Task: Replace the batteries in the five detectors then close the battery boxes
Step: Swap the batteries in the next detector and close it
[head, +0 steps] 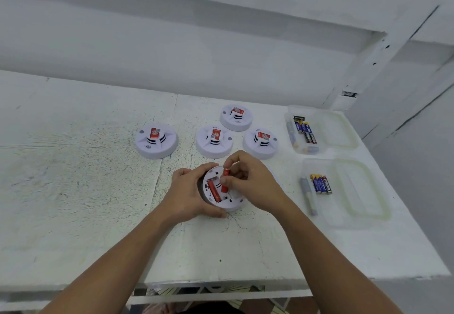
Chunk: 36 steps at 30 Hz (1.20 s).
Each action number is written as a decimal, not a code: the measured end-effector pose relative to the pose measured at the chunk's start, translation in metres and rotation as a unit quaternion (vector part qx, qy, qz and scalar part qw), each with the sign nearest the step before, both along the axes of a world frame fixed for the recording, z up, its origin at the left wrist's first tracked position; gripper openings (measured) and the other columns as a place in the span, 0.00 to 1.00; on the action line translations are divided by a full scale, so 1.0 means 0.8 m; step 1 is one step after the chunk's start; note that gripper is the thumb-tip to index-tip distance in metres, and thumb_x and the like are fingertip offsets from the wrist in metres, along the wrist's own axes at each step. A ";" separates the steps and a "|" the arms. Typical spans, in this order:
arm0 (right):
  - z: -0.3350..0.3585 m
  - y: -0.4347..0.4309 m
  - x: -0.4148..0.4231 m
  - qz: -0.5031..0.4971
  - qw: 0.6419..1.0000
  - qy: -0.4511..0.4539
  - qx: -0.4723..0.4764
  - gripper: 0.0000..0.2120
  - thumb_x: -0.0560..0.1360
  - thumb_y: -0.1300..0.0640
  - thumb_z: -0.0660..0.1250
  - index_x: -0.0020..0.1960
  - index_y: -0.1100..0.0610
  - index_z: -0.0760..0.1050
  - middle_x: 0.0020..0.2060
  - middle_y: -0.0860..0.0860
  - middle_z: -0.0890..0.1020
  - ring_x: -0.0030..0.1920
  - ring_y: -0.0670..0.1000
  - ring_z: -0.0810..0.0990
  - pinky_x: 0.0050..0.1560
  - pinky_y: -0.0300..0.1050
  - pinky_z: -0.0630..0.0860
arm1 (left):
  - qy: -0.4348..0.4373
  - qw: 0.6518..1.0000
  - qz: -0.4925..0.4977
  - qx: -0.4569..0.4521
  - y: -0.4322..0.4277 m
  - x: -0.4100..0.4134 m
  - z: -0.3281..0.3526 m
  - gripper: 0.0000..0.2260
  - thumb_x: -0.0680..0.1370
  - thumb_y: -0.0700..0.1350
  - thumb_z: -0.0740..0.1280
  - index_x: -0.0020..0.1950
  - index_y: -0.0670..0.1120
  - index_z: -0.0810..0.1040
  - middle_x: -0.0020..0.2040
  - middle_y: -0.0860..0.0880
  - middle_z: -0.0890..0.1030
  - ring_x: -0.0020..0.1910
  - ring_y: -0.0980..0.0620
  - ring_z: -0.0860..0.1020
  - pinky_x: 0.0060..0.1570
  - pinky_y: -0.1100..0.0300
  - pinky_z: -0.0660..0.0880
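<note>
L hand [189, 195] had the upturned detector [232, 207] at mid-table, fingers curled round its left rim, clamped firm. The battery bay faced up, lid off. One red battery [213, 191] lay seated in the left slot. R hand [248, 186] pinched a 2nd red battery [225, 178] betw. thumb & fingertips, tilted, its lower end down in the right slot and its top end poking up, so not flat yet.

Beyond the hands, four more detectors sat dome-up on the white table [73, 178], each w/ a red label. One [156, 140] was off to the left, well apart. The other three were bunched: middle [214, 141], back [236, 117], right [260, 143].

On the right side were two clear plastic tubs. The far tub [344, 129] held several blue & black batteries [305, 130]. The near tub [368, 191] held a small row of blue-yellow batteries [320, 184] w/ a grey cylinder [308, 195] just beside them.
</note>
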State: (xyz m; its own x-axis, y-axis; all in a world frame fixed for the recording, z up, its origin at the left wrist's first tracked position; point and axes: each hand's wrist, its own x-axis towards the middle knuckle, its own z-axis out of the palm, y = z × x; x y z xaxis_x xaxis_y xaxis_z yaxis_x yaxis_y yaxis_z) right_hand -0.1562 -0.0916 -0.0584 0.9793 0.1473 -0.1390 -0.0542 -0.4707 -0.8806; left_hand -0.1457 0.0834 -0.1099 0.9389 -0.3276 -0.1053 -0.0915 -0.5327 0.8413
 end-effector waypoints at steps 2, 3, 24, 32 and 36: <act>0.006 -0.007 -0.001 -0.027 0.995 0.028 0.092 0.09 0.72 0.62 0.72 0.49 0.57 0.74 0.38 0.55 0.84 0.39 0.51 0.83 0.40 0.45 0.79 | -0.002 1.000 -0.001 0.004 0.000 0.001 -0.002 0.42 0.50 0.58 0.82 0.59 0.70 0.66 0.53 0.64 0.77 0.59 0.53 0.62 0.54 0.71 0.58; 0.010 -0.012 -0.001 -0.042 0.988 0.039 0.144 0.09 0.72 0.64 0.72 0.49 0.59 0.74 0.37 0.56 0.84 0.39 0.54 0.83 0.38 0.45 0.78 | -0.004 1.000 -0.001 0.006 0.000 0.002 -0.002 0.43 0.50 0.58 0.82 0.61 0.69 0.66 0.53 0.64 0.77 0.59 0.52 0.63 0.54 0.70 0.58; 0.026 -0.181 -0.058 -0.312 0.930 0.090 -0.170 0.08 0.69 0.68 0.68 0.36 0.61 0.69 0.34 0.57 0.83 0.33 0.49 0.85 0.29 0.41 0.71 | 0.000 1.000 0.012 -0.001 -0.002 -0.004 0.002 0.44 0.54 0.53 0.83 0.64 0.66 0.66 0.54 0.66 0.74 0.55 0.60 0.58 0.56 0.58 0.60; 0.005 -0.172 -0.064 -0.312 0.905 0.100 -0.270 0.09 0.68 0.61 0.71 0.35 0.61 0.71 0.34 0.58 0.80 0.33 0.56 0.78 0.31 0.41 0.69 | 0.000 1.000 0.017 0.009 -0.003 -0.003 0.000 0.46 0.53 0.54 0.83 0.67 0.63 0.66 0.55 0.66 0.74 0.59 0.57 0.58 0.57 0.57 0.61; 0.005 -0.170 -0.059 -0.307 0.902 0.135 -0.272 0.05 0.67 0.64 0.69 0.41 0.66 0.76 0.37 0.61 0.83 0.35 0.59 0.80 0.36 0.45 0.75 | 0.001 1.000 0.019 0.013 -0.003 -0.003 0.000 0.47 0.52 0.54 0.83 0.67 0.63 0.66 0.54 0.67 0.73 0.60 0.56 0.58 0.57 0.56 0.62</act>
State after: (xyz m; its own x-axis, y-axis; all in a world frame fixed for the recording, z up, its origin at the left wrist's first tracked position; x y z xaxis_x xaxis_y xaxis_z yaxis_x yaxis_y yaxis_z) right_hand -0.2032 -0.2280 -0.0547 0.7723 -0.5735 -0.2732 -0.6301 -0.6367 -0.4444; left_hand -0.1477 0.0811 -0.1101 0.9502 -0.2896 -0.1155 -0.0690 -0.5567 0.8279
